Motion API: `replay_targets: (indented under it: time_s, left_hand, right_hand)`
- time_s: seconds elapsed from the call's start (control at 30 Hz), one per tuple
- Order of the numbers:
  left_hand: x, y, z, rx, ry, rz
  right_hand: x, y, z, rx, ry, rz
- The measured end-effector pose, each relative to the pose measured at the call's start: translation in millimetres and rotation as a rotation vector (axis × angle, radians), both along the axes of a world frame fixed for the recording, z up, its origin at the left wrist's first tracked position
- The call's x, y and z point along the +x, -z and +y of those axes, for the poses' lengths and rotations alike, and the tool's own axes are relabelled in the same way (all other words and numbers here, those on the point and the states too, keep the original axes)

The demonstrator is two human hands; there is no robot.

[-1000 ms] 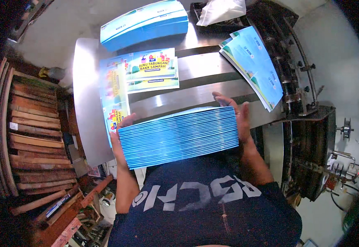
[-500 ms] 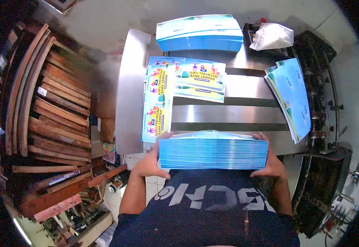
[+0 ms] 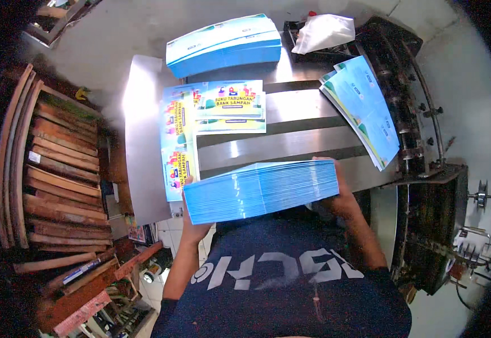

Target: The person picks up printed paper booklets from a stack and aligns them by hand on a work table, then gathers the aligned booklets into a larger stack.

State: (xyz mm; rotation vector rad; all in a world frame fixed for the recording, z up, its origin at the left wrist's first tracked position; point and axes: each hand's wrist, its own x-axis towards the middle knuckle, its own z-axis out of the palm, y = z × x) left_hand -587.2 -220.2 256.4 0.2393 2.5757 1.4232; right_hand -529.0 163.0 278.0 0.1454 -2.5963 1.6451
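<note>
Between my two hands is a thick stack of blue printed booklets (image 3: 262, 191), its layered long edge facing me. My left hand (image 3: 196, 230) grips the left end, its fingers partly hidden behind the stack. At the right end my right hand (image 3: 340, 191) is closed round the corner. The stack is held in front of my dark shirt, tilted with its right end higher. Beyond it, yellow and blue printed covers (image 3: 179, 141) lie on the slatted metal table (image 3: 285, 143). More light-blue sheets (image 3: 364, 101) lie fanned at the table's right side.
A second tall stack of blue booklets (image 3: 228, 53) stands at the table's far side. Behind it a white cloth or bag (image 3: 327, 34) lies on a dark tray. Dark machinery (image 3: 426, 236) borders the right, and a rack of wooden boards (image 3: 65, 169) fills the left.
My hands have raised and tilted the stack, its right end now higher and its left end lower. The whole view has shifted, so the table appears further left.
</note>
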Motion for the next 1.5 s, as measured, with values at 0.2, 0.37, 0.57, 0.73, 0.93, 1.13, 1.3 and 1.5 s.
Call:
replay_targets:
  time_s: [0.2, 0.37, 0.57, 0.73, 0.93, 1.13, 1.3, 1.5]
  left_hand:
    - [-17, -48, 26, 0.567, -0.169, -0.117]
    - [-46, -55, 39, 0.362, -0.119, -0.409]
    - [-67, -38, 51, 0.19, -0.105, -0.433]
    - [-73, -26, 47, 0.158, -0.124, -0.465]
    - [-55, -10, 42, 0.246, -0.19, -0.501]
    - [-59, -19, 42, 0.273, -0.212, -0.448]
    - [-56, -25, 39, 0.148, -0.148, -0.315]
    - [-31, -28, 30, 0.393, -0.102, -0.186]
  right_hand:
    - [-4, -24, -4, -0.195, 0.198, -0.221]
    - [0, -47, -7, -0.329, 0.304, -0.647]
    - [-61, -89, -40, 0.845, 0.048, -0.029]
    - [-132, -55, -111, 0.79, -0.279, -0.341]
    - [-130, -21, -114, 0.642, -0.19, -0.28]
    - [-130, -22, -118, 0.762, -0.331, -0.191]
    - [-124, -39, -112, 0.707, -0.203, -0.05]
    - [-89, -82, -70, 0.817, -0.386, -0.488]
